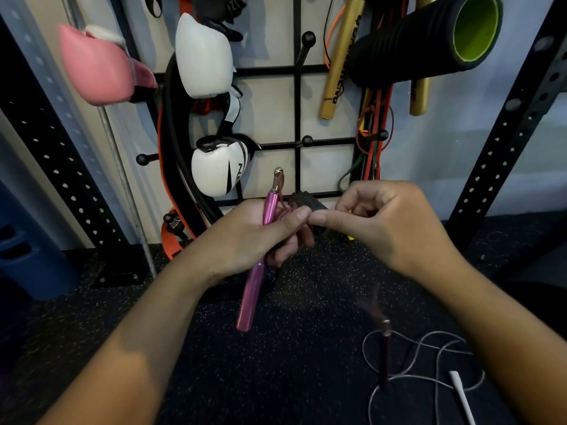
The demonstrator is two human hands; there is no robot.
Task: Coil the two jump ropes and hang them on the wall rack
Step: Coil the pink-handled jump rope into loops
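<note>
Left hand (260, 237) clenched around pink handle (256, 271) | right hand (380, 225) pinched black strap (310, 205) at left thumb | second rope (423, 360) lay loose on floor (291, 348), below wall rack (297, 111)

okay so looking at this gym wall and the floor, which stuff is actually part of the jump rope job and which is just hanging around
Part of the job:
- pink rope handle, gripped in the left hand
- right hand, pinching at the same bundle
- grey rope loose on the floor, with a white handle
- wall rack with its pegs

Just lying about:
- pink boxing glove
- white boxing gloves
- foam roller
- resistance bands
</note>
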